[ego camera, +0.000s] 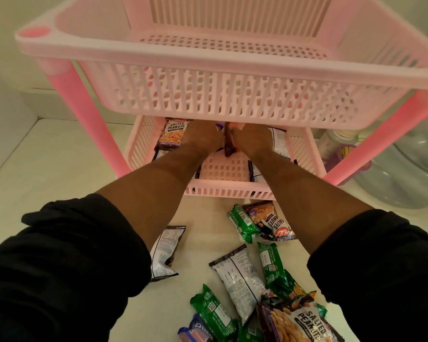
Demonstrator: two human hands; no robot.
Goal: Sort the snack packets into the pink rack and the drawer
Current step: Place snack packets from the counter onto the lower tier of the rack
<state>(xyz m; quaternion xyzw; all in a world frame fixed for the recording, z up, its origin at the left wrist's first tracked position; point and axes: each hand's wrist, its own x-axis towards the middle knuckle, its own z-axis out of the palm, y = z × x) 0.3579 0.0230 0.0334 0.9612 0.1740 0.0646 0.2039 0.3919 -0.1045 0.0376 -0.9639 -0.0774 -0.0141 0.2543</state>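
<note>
A pink rack (223, 67) stands in front of me, its top basket bare. Both my hands reach under it into the lower shelf (224, 192). My left hand (203, 137) and my right hand (251, 139) together grip a dark brown snack packet (228, 146) held upright between them. A salted peanuts packet (172, 137) lies on that shelf left of my left hand, and white-backed packets (278, 141) lie to the right. Loose packets lie on the floor by my arms: green ones (242, 223), a white one (240, 280), salted peanuts (297, 322) and an Oreo pack (198, 329).
The pink legs (84, 112) stand at the rack's corners. A clear plastic tub (410, 169) and a bottle (331, 144) sit right of the rack. A pale wall and step rise to the left. No drawer is in view.
</note>
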